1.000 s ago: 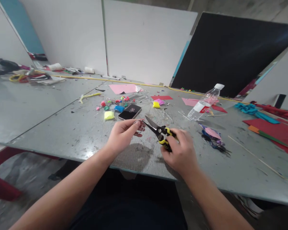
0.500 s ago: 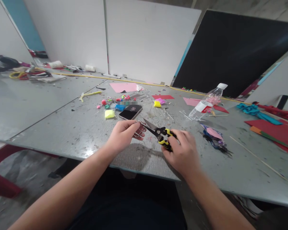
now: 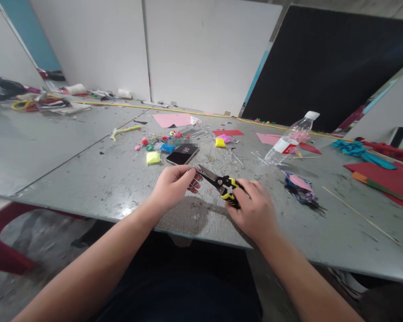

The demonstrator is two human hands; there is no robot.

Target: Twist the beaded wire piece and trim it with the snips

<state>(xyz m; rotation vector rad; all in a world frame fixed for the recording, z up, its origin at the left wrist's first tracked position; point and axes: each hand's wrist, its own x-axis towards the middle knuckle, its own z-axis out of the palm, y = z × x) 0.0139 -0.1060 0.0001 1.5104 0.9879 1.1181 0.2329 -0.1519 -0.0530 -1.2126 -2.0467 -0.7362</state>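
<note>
Above the near edge of the table, my left hand (image 3: 173,184) pinches a thin, shiny bent wire (image 3: 195,178) between thumb and fingers. Part of the wire is hidden behind the fingers, so its full shape does not show. My right hand (image 3: 253,208) is wrapped round the black-and-yellow handles of a pair of scissors (image 3: 219,182). Their dark blades point left, a little apart, with the tips at the wire beside my left thumb. Whether the blades touch the wire I cannot tell. Just beyond my left hand lies a dark phone (image 3: 183,154).
The grey table (image 3: 97,183) bears a yellow packet (image 3: 153,157), a blue packet (image 3: 168,147), pink paper (image 3: 173,120) and a tilted-looking clear bottle (image 3: 285,145). To the right lie a dark blue bundle (image 3: 300,188), a thin stick (image 3: 361,215) and red sheets (image 3: 383,181).
The scissors have shifted slightly left toward my left hand, and their blades are a bit closer together. My left hand keeps its pinch on the wire.
</note>
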